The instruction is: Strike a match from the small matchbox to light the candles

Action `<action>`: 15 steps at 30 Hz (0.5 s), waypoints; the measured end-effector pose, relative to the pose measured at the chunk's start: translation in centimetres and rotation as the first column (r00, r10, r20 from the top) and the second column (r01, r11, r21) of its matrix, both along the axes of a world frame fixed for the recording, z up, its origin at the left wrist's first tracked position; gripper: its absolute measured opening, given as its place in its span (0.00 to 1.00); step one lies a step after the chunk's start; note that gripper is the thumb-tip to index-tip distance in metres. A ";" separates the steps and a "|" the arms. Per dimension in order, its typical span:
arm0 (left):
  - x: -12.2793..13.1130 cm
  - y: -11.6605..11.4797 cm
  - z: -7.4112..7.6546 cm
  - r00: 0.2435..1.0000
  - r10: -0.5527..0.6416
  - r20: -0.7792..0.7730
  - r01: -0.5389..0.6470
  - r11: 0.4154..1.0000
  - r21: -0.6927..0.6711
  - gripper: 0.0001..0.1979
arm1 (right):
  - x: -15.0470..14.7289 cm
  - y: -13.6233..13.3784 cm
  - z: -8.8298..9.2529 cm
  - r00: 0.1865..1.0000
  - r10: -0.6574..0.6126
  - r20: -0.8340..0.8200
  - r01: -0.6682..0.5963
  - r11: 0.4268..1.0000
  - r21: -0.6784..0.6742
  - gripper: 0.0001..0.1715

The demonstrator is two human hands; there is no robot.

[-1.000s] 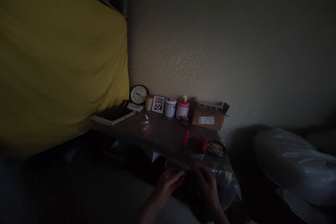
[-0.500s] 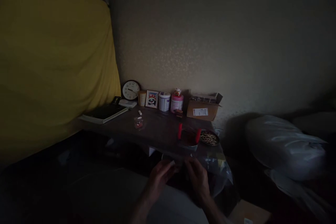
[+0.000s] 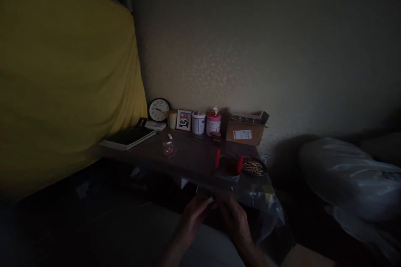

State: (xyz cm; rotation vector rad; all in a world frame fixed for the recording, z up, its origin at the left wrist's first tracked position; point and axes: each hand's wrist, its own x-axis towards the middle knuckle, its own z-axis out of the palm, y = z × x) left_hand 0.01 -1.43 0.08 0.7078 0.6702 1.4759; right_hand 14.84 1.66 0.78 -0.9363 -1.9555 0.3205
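**At the near edge of the dark table, a small pale piece between two hands**

Just short of the dark, plastic-covered table [image 3: 191,156], two bare hands meet low in the view. The left hand [image 3: 194,210] has its thumb and forefinger pressed together, seemingly pinching a small, pale, oblong piece [image 3: 210,200] at the tips. The piece's long axis slants up and to the right, pointing away from the wearer. It lies just left of the fingertips of the right hand [image 3: 234,217], so the left is the nearer. The right fingers are curled and drawn together; whether they grip anything or touch the piece, I cannot tell in this gloom. A second faint pale glint sits between the hands, too dim to name.

Beyond them, counted: two upright red cylinders [image 3: 217,158], one at each side of one round, dark-red-bottomed container [image 3: 230,168]; one round, dark-rimmed dish of thin pale sticks [image 3: 253,167], too many to number; one small, clear box with pink contents [image 3: 168,148]; one short white cylinder [image 3: 170,136]. Along the wall: one round, black-rimmed clock [image 3: 159,110], one tan cup [image 3: 172,119], one white-framed panda picture [image 3: 184,120], one white canister [image 3: 198,123], one pink canister [image 3: 213,126], and one open brown cardboard box [image 3: 244,131].
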 end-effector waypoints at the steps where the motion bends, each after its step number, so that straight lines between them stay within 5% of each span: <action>1: 0.0 0.0 -0.1 1.000 -0.001 0.002 0.001 1.000 0.001 0.10 | 0.0 0.0 -0.1 1.000 -0.001 0.004 0.001 1.000 -0.001 0.14; 15: 0.0 0.2 -0.7 1.000 0.013 -0.029 -0.014 1.000 -0.005 0.10 | 0.0 -0.1 0.0 1.000 -0.008 0.012 0.006 0.995 0.100 0.16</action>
